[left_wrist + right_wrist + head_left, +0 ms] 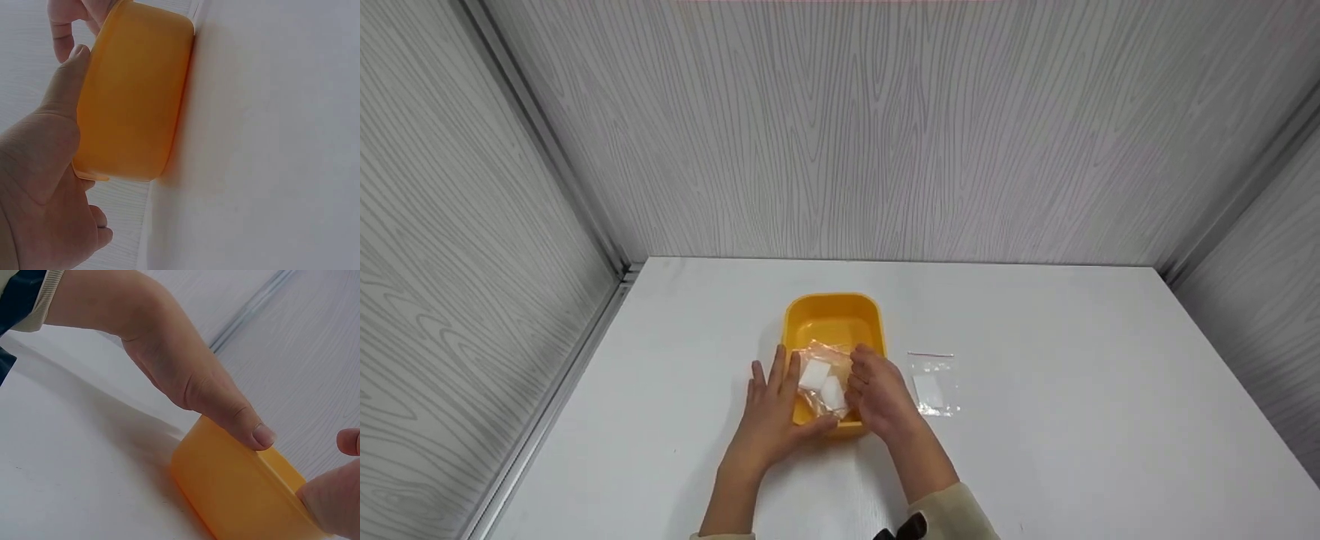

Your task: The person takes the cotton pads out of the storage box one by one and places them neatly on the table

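A yellow plastic tray (832, 304) sits on the white table. Inside its near half lie clear zip bags (831, 352) with white flat pieces (814, 374) in them. Along the tray's left rim lies my left hand (772, 420), fingers straight, its thumb on the near rim. From the right, my right hand (881, 394) dips into the tray, its curled fingers pinching the right edge of a zip bag; its fingertips are partly hidden. The left wrist view shows the left thumb (70, 79) at the tray's rim.
Another clear zip bag (934, 384) with a white piece inside lies flat on the table, just right of the tray. Grey wood-grain panels (847, 135) stand behind the table (1057, 375) and at both sides.
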Motion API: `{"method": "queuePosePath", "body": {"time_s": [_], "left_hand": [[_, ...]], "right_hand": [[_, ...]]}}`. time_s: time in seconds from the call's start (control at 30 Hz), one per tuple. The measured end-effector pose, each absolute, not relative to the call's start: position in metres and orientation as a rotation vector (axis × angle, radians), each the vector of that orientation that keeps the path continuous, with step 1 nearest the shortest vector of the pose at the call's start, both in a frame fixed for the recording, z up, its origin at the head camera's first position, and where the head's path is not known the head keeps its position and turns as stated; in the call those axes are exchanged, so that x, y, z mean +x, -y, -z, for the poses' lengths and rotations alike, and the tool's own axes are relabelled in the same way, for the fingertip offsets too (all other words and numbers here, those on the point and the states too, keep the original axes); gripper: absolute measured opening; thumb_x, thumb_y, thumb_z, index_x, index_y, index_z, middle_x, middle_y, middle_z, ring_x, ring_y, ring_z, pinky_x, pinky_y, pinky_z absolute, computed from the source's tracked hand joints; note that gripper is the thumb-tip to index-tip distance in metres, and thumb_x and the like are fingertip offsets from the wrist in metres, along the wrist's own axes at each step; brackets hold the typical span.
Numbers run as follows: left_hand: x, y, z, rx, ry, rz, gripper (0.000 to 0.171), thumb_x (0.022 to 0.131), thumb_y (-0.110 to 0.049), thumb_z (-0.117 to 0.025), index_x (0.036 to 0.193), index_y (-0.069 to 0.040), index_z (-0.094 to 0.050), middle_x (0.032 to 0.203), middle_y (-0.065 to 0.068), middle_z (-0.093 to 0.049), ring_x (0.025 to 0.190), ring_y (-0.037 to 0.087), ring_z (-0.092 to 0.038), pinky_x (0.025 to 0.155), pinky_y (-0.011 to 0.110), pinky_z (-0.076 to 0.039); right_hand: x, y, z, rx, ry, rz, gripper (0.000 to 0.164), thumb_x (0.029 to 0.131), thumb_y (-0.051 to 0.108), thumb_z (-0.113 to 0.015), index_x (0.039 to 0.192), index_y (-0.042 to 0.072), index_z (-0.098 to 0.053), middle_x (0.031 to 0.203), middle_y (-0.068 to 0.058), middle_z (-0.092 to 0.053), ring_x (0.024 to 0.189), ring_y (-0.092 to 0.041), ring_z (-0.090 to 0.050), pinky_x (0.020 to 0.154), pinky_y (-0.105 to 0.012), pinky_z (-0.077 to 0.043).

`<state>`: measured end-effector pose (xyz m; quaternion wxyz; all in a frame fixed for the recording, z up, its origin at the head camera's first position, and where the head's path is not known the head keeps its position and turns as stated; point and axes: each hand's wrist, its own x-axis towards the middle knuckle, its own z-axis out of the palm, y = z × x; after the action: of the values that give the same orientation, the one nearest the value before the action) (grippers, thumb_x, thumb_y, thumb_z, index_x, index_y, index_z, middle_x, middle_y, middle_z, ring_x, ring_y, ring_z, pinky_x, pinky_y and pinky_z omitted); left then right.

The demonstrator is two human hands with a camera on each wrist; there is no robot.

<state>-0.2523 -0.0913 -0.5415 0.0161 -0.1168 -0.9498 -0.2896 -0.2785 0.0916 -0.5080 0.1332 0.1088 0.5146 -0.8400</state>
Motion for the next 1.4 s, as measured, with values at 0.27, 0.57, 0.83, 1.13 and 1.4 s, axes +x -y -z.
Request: {"method": "queuePosePath", "body": {"time_s": [0.27,0.57,0.83,1.13,1.4], "left_hand": [[-0.2519,0.0914,0.5421,-0.395,2.927,0.885,0.113,0.08,-0.071,-0.067,0.162,-0.015,-0.013,0.169,0.011,0.001,0.148,0.054,0.003,0.12,0.063,-0.01],[-0.2532,0.0906,0.5411,-0.361,2.942,0.9,0.113,0.079,-0.072,-0.067,0.162,-0.017,-0.012,0.169,0.007,0.004,0.15,0.051,0.004,0.121,0.061,-0.008],[-0.2524,0.0904,0.5409,-0.368,2.945,0.917,0.114,0.079,-0.072,-0.067,0.162,-0.017,-0.011,0.169,0.007,0.005,0.149,0.051,0.005,0.121,0.061,-0.008],[-0.2518,0.0904,0.5411,-0.371,2.938,0.91,0.115,0.079,-0.071,-0.068,0.162,-0.016,-0.011,0.169,0.007,0.004,0.149,0.051,0.005,0.121,0.061,-0.008],[-0.2523,0.0907,0.5412,-0.361,2.944,0.903,0.116,0.078,-0.072,-0.068,0.162,-0.016,-0.012,0.169,0.006,0.005,0.15,0.051,0.005,0.121,0.061,-0.008]], "right_hand": [[-0.2789,-0.0906,0.5075,0.311,-1.468,2.481,0.023,0.102,0.022,-0.051,0.119,0.006,-0.053,0.118,-0.012,-0.057,0.108,-0.022,-0.057,0.094,-0.025,-0.047],[-0.2826,-0.0898,0.5059,0.385,-1.438,2.457,0.032,0.101,0.026,-0.053,0.125,0.005,-0.045,0.109,-0.008,-0.039,0.09,-0.018,-0.037,0.08,-0.027,-0.035],[-0.2794,-0.0927,0.5061,0.42,-1.449,2.39,0.075,0.098,0.033,-0.058,0.154,0.005,-0.018,0.159,-0.031,-0.016,0.143,-0.042,-0.033,0.116,-0.05,-0.034],[-0.2798,-0.0927,0.5079,0.309,-1.45,2.385,0.071,0.101,0.029,-0.051,0.158,0.009,-0.015,0.159,-0.022,-0.026,0.134,-0.034,-0.041,0.118,-0.046,-0.032],[-0.2804,-0.0927,0.5094,0.224,-1.453,2.402,0.068,0.104,0.028,-0.048,0.158,0.001,-0.015,0.158,-0.031,-0.026,0.141,-0.044,-0.04,0.113,-0.049,-0.039]]}}
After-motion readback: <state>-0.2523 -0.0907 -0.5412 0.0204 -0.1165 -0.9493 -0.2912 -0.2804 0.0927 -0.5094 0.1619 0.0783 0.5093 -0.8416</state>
